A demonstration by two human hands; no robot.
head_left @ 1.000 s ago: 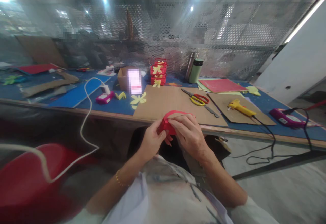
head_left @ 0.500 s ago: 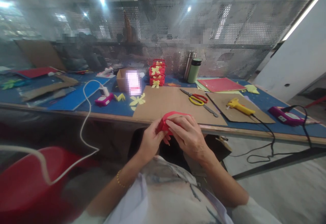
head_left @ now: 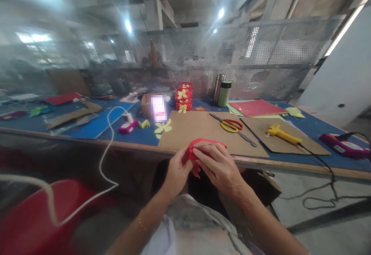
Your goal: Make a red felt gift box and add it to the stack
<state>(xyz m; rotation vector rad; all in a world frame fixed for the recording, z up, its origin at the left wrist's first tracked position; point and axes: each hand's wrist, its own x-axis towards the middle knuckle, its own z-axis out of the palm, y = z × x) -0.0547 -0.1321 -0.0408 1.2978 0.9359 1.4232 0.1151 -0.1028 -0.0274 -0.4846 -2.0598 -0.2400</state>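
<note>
Just off the table's front edge, a folded red piece of craft paper (head_left: 211,142) is held between both hands. My left hand (head_left: 176,173) pinches its left end with thumb and fingers. My right hand (head_left: 224,168) lies over its near side, fingertips pressed close to the left hand's thumb. The hands cover much of the piece, so its full shape is hidden. Beyond it lies a brown cardboard sheet (head_left: 188,127), with scissors (head_left: 232,125) with red and yellow handles and a grey blade-like tool (head_left: 247,139) on it. A yellow paper flower (head_left: 163,127) rests at the sheet's left edge.
Small red boxes with yellow bows (head_left: 183,97) are stacked behind the cardboard. A yellow glue gun (head_left: 284,135) with a black cord lies to the right. A green bottle (head_left: 224,94) stands at the back. A white cable (head_left: 102,162) hangs over the front edge at left.
The view has tilted upward, so the table and hands sit lower and slightly further right. Both hands keep their hold on the red piece, with little finger movement.
</note>
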